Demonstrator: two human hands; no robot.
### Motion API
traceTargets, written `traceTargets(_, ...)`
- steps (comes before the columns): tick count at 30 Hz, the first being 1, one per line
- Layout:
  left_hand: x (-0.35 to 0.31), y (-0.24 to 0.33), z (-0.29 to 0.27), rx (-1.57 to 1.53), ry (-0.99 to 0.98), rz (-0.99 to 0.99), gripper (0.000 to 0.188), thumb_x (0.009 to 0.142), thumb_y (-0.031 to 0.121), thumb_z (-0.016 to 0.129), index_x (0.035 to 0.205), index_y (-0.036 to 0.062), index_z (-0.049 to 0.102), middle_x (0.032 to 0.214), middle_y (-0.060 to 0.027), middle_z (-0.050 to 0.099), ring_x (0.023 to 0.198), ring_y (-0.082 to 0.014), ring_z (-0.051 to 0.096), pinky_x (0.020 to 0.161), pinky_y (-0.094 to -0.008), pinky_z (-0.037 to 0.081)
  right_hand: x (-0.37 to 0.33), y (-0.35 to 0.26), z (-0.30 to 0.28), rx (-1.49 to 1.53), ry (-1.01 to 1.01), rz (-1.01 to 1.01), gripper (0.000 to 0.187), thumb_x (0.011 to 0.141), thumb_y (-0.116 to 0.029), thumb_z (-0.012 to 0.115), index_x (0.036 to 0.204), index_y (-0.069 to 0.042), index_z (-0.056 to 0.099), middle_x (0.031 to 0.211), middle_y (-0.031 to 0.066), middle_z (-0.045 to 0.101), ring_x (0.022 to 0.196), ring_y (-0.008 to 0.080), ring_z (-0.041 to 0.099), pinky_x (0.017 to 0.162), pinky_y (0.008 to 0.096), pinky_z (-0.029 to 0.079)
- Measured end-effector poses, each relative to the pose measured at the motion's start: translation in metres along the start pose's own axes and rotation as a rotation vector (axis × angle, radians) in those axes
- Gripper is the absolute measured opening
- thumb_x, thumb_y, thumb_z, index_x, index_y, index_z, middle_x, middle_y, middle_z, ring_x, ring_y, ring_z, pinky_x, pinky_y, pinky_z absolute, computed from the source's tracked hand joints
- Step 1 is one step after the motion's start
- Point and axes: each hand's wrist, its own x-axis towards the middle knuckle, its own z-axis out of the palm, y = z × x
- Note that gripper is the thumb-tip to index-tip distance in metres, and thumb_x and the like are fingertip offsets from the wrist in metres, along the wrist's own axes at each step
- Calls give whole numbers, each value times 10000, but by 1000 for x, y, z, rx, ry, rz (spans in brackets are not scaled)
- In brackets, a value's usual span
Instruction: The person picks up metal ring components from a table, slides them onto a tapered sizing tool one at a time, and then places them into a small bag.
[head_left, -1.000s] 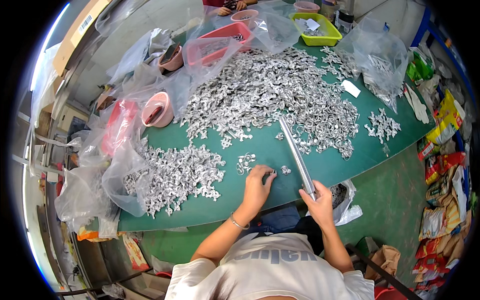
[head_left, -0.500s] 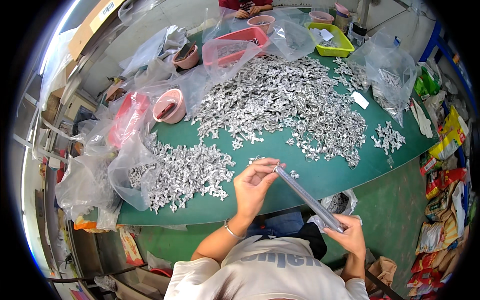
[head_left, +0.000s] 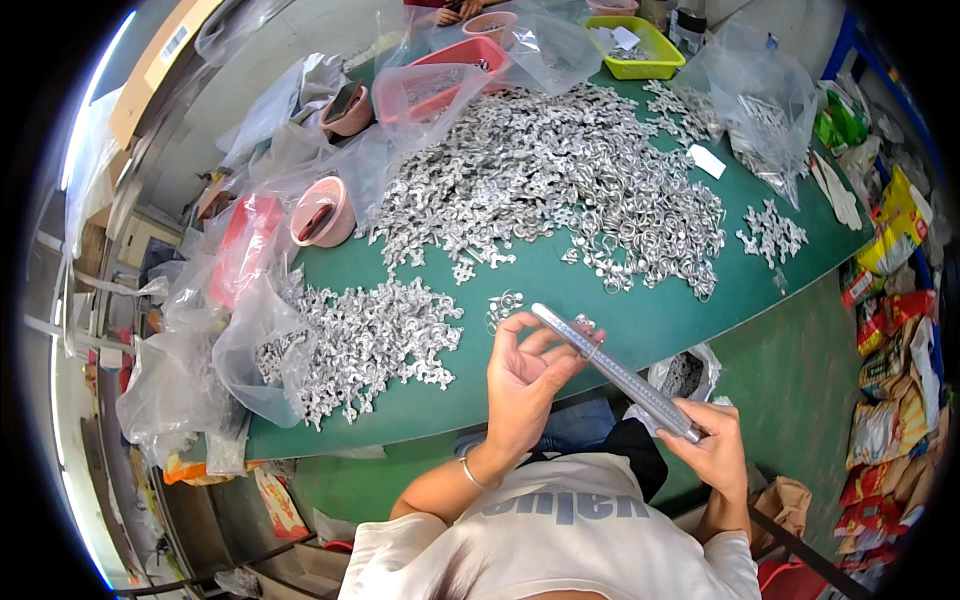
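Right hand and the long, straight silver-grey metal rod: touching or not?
Touching. The head view shows the right hand wrapped around the lower-right end of the silver-grey rod, no gap between.

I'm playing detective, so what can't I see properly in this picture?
- Head view: fine marks on the silver rod are too small to read.
- Head view: the bottom of the big metal pile is hidden by pieces on top.
- Head view: the blue jeans are partly hidden by the green table.
- Head view: the other person is mostly cut off by the top edge.
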Motion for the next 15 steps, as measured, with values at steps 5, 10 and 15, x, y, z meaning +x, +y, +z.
traceTargets(5, -1, 7, 1, -22, -25, -238, 360, 827, 73, 581, 1133, -23, 418, 1106, -203, 526, 1056, -295, 528, 880, -370, 457, -1, -8, 1, 6, -10, -46, 260, 654, 7, 680, 900, 42, 605, 690, 129, 593, 565, 174, 557, 536, 262, 432)
traceTargets(10, 4, 13, -4, 107, -116, -241, 338, 805, 89, 608, 1100, -53, 523, 1081, -179, 550, 1029, -262, 540, 862, -342, 454, -3, -12, 0, 12, -22, -39, 268, 651, 6, 681, 904, 44, 603, 686, 130, 587, 555, 189, 551, 525, 270, 427)
traceTargets(15, 3, 19, -6, 134, -191, -282, 339, 754, 144, 672, 1012, -59, 587, 986, -146, 570, 924, -227, 567, 819, -325, 452, -5, -12, 0, 30, -27, -50, 273, 644, 8, 680, 904, 39, 606, 682, 127, 583, 546, 194, 546, 517, 275, 424)
